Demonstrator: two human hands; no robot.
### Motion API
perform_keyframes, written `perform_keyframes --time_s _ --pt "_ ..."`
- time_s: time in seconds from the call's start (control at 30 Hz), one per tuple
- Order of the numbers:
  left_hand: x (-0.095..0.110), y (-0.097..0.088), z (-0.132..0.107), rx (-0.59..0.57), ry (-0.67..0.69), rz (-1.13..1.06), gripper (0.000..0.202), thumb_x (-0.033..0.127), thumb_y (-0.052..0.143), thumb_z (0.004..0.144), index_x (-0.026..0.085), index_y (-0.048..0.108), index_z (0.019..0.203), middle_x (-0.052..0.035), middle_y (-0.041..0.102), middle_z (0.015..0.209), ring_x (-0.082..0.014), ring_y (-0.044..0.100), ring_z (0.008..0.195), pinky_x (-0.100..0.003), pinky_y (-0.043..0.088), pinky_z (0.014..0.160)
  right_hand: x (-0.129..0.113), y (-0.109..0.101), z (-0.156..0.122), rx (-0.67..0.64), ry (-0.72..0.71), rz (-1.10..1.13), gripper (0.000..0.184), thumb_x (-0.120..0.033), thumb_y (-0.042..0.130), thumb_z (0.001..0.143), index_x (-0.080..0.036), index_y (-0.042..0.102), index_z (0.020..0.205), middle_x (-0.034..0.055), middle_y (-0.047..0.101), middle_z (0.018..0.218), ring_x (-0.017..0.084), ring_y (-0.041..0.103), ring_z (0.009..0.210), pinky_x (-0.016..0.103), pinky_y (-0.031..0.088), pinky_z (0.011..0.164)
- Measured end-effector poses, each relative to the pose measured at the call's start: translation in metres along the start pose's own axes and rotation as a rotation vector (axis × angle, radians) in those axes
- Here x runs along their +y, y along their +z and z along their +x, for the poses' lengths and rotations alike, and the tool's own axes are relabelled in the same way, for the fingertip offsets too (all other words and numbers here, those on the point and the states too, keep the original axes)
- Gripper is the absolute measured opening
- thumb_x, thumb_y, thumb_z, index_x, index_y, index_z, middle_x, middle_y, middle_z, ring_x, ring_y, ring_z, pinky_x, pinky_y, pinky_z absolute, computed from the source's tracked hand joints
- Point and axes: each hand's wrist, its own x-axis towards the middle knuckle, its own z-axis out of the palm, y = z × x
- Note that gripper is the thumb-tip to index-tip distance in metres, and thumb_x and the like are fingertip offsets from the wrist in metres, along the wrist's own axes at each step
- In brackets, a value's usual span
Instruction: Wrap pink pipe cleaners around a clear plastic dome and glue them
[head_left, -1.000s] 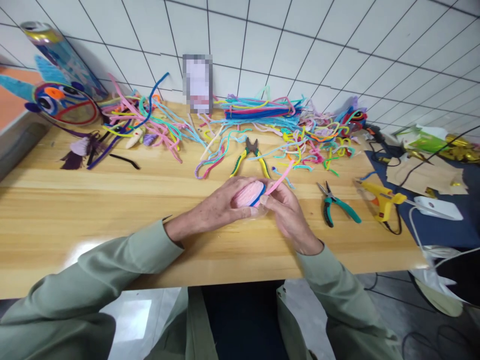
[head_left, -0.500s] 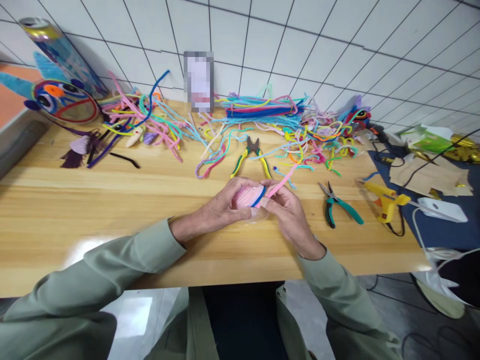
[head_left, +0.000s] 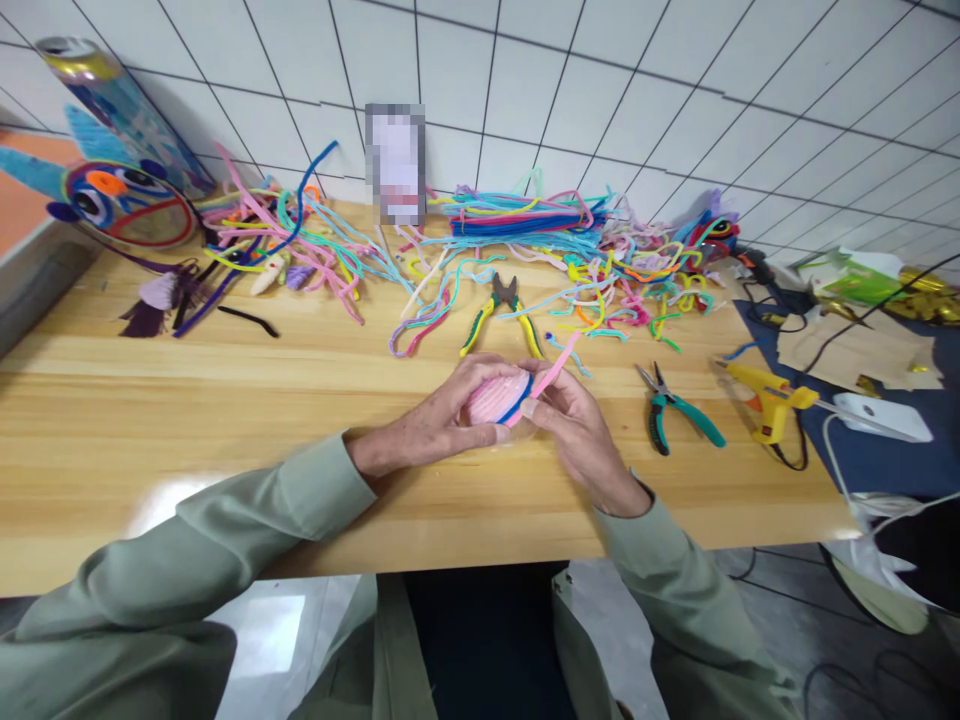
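Observation:
Between my hands, above the table's front half, is a rounded piece [head_left: 495, 396] covered with rows of pink pipe cleaner and crossed by a blue strip. Part of it looks clear, like plastic. My left hand [head_left: 442, 410] wraps around its left side, thumb along the lower edge. On the other side my right hand [head_left: 574, 420] pinches a pink pipe cleaner [head_left: 559, 362] against the piece beside the blue strip; its loose end sticks up to the right. Just beyond my hands lie yellow-and-green cutting pliers [head_left: 505, 300] with their handles spread.
Needle-nose pliers [head_left: 664, 410] and a yellow glue gun [head_left: 772, 400] lie to the right. A bundle of pipe cleaners [head_left: 525, 220] and loose coloured pieces line the wall. At the far left are a decorated face piece [head_left: 161, 225] and a tall can [head_left: 127, 110].
The pink pipe cleaner's loose end has become shorter and is drawn closer to the piece. My left thumb has shifted slightly down, showing more of the pink rows.

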Motion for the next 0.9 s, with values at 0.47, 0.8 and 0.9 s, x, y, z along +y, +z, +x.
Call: perform_keyframes --time_s 0.47,0.8,0.9 --pt "0.014 0.002 0.003 0.004 0.024 0.168 0.07 0.046 0.075 0.098 0.026 0.043 0.157 -0.0174 0.053 0.158 -0.0349 0.052 0.146 -0.057 0.044 0.124 -0.002 0.0 0.001 0.026 -0.016 0.028 0.035 -0.044 0.093 0.074 -0.026 0.066 0.087 0.0024 0.073 0.126 0.023 0.067 0.114 0.036 0.057 0.098" --pt "0.017 0.011 0.002 0.109 -0.136 0.063 0.063 0.047 0.081 0.094 0.025 0.055 0.147 -0.0136 0.063 0.147 -0.032 0.061 0.134 -0.051 0.05 0.117 -0.004 0.003 -0.002 0.038 -0.022 -0.004 0.034 -0.045 0.092 0.075 -0.028 0.068 0.092 0.0029 0.071 0.132 0.025 0.067 0.118 0.039 0.057 0.103" --pt "0.015 0.01 0.002 0.096 -0.125 0.043 0.063 0.046 0.083 0.093 0.024 0.055 0.145 -0.013 0.063 0.143 -0.0309 0.061 0.132 -0.05 0.051 0.115 -0.005 -0.001 -0.001 0.054 -0.042 -0.014 0.031 -0.044 0.09 0.077 -0.026 0.066 0.084 0.0037 0.07 0.134 0.025 0.065 0.122 0.04 0.054 0.106"
